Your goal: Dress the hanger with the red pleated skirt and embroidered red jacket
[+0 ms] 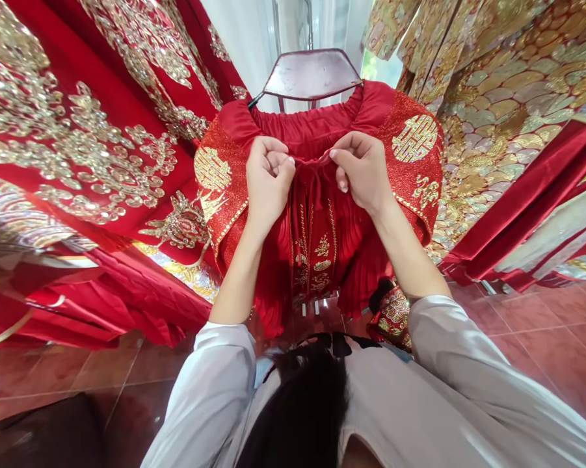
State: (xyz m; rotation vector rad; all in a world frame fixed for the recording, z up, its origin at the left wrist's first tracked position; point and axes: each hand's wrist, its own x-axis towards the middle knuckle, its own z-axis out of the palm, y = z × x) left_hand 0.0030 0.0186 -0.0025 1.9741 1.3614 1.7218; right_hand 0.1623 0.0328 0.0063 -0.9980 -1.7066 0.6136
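Observation:
A red pleated skirt (317, 221) with gold embroidery hangs in front of me from a hanger (313, 73). Its top edge is gathered, and thin red ties (316, 179) are knotted at the front, with ends hanging down. On the left side of the knot, my left hand (269, 185) is closed, thumb against fingers, pinching the gathered waistband. My right hand (363, 170) pinches the same waistband to the right of the knot. Between both hands the waistband edge runs fairly straight. Glittery red side panels (414, 169) with round gold emblems flank the hands.
Red cloth with gold sequin work (112, 143) hangs close on the left. A gold scale-patterned garment (497, 130) hangs on the right, beside red velvet fabric (527, 201). Reddish floor tiles (546, 338) show below. A dark object (43, 432) sits at lower left.

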